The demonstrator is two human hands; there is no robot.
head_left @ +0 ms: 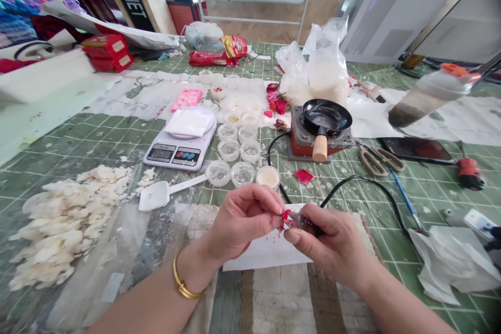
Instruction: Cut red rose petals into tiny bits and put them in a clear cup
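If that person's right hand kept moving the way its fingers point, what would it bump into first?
The red petal shreds, then the left hand just behind them, though depth is hard to judge.

A craft workshop, with green cutting mat (94,135), digital scale (179,146) and small pots (229,150).

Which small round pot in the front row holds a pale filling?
The rightmost one, nearest the left hand; the two clear pots beside it show no filling.

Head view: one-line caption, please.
Left hand and right hand pinch red petal fragments over white paper, near a digital scale on a green cutting mat.
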